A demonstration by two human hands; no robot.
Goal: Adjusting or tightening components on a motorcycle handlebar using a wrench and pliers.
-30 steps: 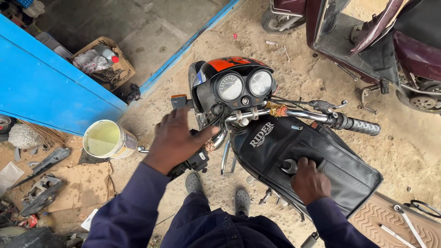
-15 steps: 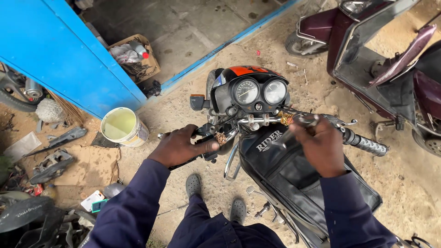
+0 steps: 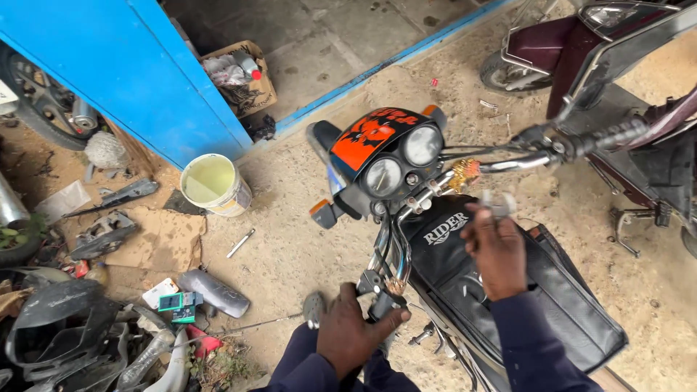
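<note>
Your left hand (image 3: 352, 335) is wrapping fully closed around black left handlebar grip (image 3: 379, 303) of black motorcycle (image 3: 465, 268), bars turned hard so grip is sitting low, near your body. Your right hand (image 3: 497, 250) is hovering over black padded tank cover (image 3: 552, 297), fingers pinching small pale object (image 3: 498, 204), too blurred to identify. Orange-and-black headlight cowl (image 3: 374, 138) with two round gauges is lying ahead of right hand. Chrome right handlebar (image 3: 523, 161) is reaching away toward maroon scooter (image 3: 617, 72). White plastic bucket (image 3: 213, 185) is standing well left.
</note>
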